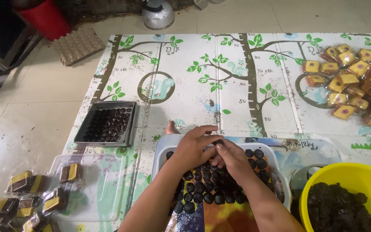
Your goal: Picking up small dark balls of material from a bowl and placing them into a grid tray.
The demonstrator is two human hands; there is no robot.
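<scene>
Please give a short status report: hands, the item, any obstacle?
Left hand and right hand together over the white tray, pinching one dark ball. Rows of dark balls fill the tray. Yellow bowl of dark paste at right, apart.

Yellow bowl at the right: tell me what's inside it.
The yellow bowl holds a dark, lumpy mass. Its bottom and lower part are hidden by the mass and the picture's edge.

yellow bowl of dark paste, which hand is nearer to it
Right. The right hand is over the tray of dark balls, just left of the yellow bowl; the left hand sits farther left.
</scene>
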